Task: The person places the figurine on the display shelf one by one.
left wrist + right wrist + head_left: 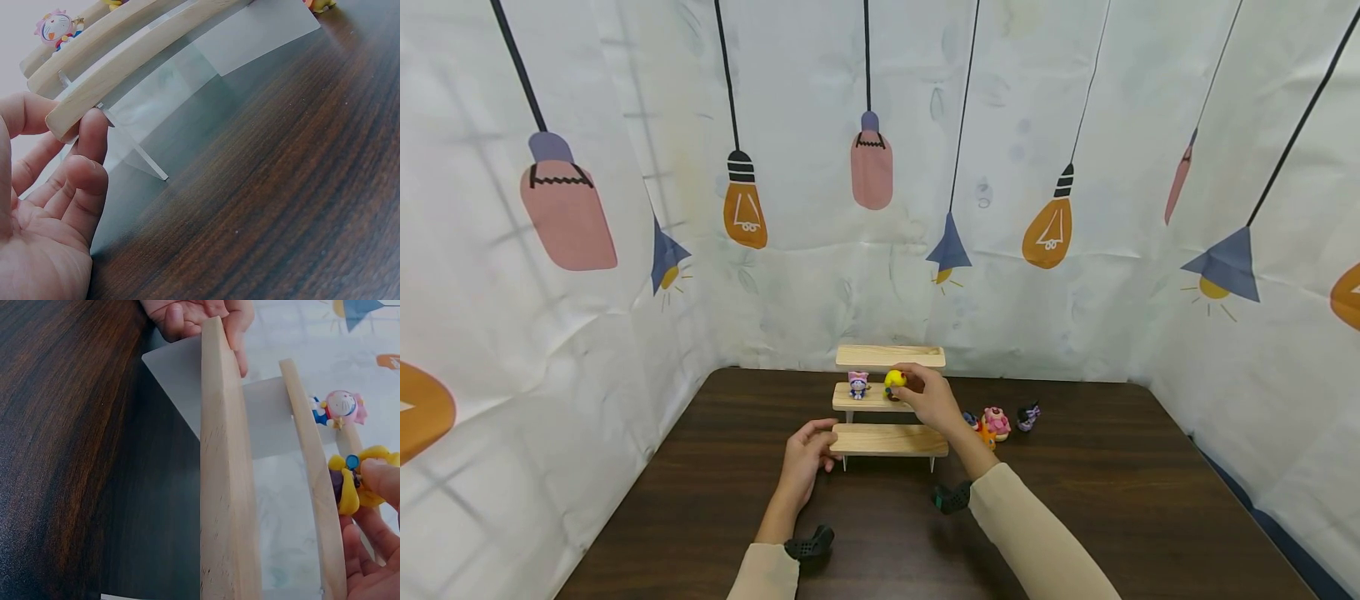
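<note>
A three-tier wooden display stand (889,439) with clear side supports rises in steps on the table. My left hand (805,457) grips the left end of its lowest tier; in the left wrist view the fingers of that hand (56,187) curl under the board (134,70). On the middle tier, my right hand (934,402) pinches a small yellow figurine (894,382) between thumb and fingers. The right wrist view has this figurine (357,478) at the middle board's edge. Left of it stands a pink-and-white cat-like figurine (858,385), also on the middle tier.
Right of the stand, several small figurines lie close together on the dark wooden table (1097,483), among them a pink one (997,422) and an orange one (987,435). A dark purple figurine (1028,416) sits slightly apart. A patterned white curtain (797,308) surrounds the table's back and sides.
</note>
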Demonstrator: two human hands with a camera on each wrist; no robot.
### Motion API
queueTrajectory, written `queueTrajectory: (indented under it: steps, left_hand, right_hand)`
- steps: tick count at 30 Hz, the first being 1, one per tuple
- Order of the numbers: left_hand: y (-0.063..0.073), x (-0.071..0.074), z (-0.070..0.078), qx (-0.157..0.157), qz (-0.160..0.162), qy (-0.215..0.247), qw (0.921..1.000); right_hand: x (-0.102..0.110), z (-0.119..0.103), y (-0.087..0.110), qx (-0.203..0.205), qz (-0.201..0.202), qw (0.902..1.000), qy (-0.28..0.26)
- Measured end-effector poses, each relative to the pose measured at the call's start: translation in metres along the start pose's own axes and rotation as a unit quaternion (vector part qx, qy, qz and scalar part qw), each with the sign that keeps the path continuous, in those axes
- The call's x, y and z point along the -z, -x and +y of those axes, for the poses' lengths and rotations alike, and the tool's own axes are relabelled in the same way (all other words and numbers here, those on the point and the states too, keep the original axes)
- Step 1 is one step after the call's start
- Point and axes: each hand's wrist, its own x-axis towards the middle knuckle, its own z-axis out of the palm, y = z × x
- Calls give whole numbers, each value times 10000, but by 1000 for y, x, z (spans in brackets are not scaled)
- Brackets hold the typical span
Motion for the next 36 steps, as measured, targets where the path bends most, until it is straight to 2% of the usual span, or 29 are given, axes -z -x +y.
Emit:
queueTrajectory:
  steps: [24,31,36]
  left_hand:
    - [-2,0,-1,18,-24,-59,10000]
    - [-2,0,-1,-21,-38,-46,10000]
    - [-3,0,-1,-33,-51,-49,10000]
  right_hand:
    - [5,1,4,-115,-68,9996,-256]
    - [21,4,18,-197,-36,9990,-410]
    - [40,8,33,-77,62,9980,-632]
